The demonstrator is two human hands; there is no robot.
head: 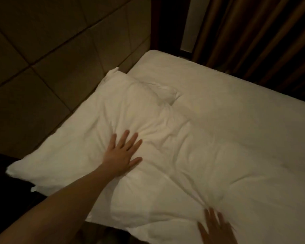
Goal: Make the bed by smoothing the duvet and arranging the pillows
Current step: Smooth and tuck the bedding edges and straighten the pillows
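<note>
On bed's near corner, left hand [119, 156] presses flat, fingers spread, on rumpled white fabric pillow [88, 138]; right hand [216, 229], blurred, fingers straight, touches white cotton duvet [227, 147]. No writing visible.

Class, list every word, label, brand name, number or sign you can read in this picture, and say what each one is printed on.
None: no readable text anywhere. The white pillow, the duvet, the padded wall panels and the curtain are all plain, and the left hand and right hand bear nothing written.
</note>
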